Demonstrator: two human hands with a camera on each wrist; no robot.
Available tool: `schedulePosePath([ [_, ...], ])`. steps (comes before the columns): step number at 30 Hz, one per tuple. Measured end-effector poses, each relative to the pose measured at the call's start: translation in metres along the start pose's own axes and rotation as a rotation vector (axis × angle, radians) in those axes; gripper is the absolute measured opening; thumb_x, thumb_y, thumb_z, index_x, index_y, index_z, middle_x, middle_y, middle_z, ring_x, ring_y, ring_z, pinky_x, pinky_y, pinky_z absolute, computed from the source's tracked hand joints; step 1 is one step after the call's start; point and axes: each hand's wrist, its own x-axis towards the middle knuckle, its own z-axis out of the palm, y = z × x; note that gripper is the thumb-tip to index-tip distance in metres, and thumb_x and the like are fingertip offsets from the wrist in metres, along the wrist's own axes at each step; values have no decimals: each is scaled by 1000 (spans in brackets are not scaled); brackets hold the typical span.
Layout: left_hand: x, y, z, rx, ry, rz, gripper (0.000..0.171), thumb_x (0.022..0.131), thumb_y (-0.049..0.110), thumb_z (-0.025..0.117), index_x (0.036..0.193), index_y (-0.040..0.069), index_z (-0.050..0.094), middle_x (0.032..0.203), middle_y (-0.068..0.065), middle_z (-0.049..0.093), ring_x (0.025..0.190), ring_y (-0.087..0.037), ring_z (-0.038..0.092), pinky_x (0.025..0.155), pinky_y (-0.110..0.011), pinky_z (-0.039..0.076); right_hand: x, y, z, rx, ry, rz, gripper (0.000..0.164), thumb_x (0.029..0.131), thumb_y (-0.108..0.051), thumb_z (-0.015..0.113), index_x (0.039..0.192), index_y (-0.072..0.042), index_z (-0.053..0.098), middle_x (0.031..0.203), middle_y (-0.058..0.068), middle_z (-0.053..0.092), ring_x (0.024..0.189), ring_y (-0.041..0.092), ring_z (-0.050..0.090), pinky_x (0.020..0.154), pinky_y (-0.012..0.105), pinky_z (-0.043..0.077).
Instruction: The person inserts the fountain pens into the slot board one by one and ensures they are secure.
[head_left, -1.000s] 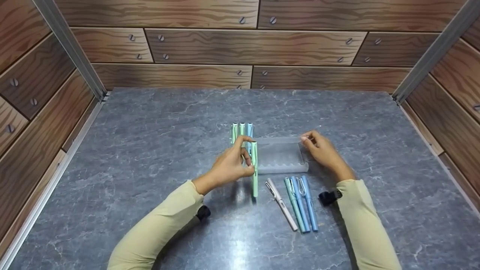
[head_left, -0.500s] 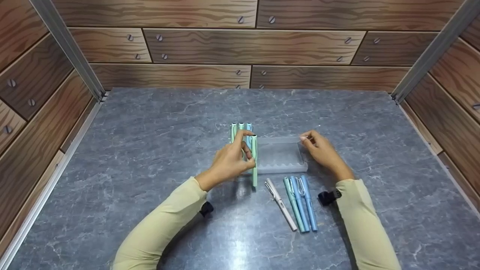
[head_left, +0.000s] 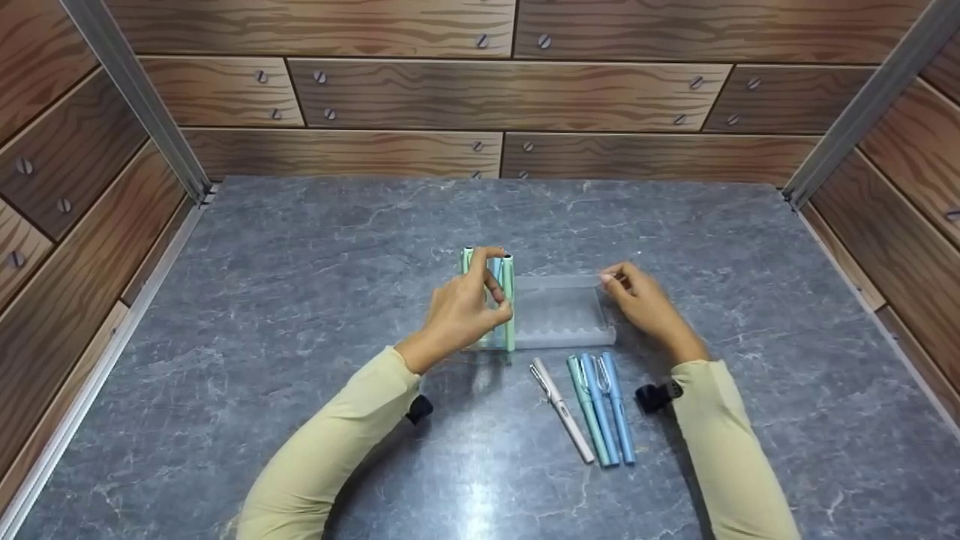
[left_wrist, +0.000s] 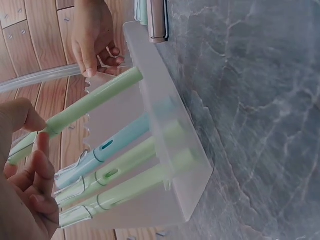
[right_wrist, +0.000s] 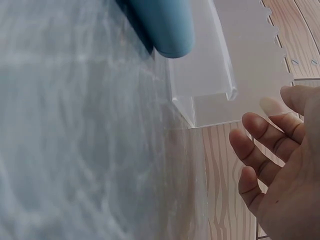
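My left hand (head_left: 459, 315) pinches a light green pen (head_left: 509, 300) near its upper end, between thumb and fingers. The pen is held over a translucent plastic pen stand (head_left: 562, 311) with scalloped edges. In the left wrist view, the pen's lower end is at the stand's front wall; whether it touches cannot be told. Beside it a light blue pen (left_wrist: 120, 140) and two light green pens, one nearer (left_wrist: 132, 160) and one at the end (left_wrist: 130, 187), sit in the stand. My right hand (head_left: 646, 306) pinches the stand's back right corner.
In front of the stand lie a silvery pink pen (head_left: 562, 411), a teal pen (head_left: 590, 412) and two blue pens, one (head_left: 601, 412) beside the other (head_left: 619, 412). They rest on a grey marbled table (head_left: 337, 247). Wood-patterned walls (head_left: 510, 94) enclose the back and sides.
My left hand has moved the light green pen away from me, from in front of the stand to over it. The right hand stays at the stand's corner.
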Motion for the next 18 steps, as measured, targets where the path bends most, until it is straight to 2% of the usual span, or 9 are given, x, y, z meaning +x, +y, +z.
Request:
schedulePosePath([
  [11, 6, -1, 6, 65, 120, 54, 54, 83, 14, 65, 131, 17, 40, 79, 6, 64, 43, -4, 34, 41, -19, 22, 0, 1, 1, 11, 3, 11, 27, 102, -21, 47, 112, 2, 57, 99, 19, 64, 84, 14, 54, 76, 27, 44],
  [18, 9, -5, 10, 122, 150, 67, 55, 81, 14, 66, 130, 17, 40, 78, 7, 64, 45, -4, 38, 42, -19, 24, 0, 1, 1, 17, 2, 8, 25, 102, -19, 47, 111, 2, 57, 98, 18, 64, 85, 15, 55, 76, 28, 44],
])
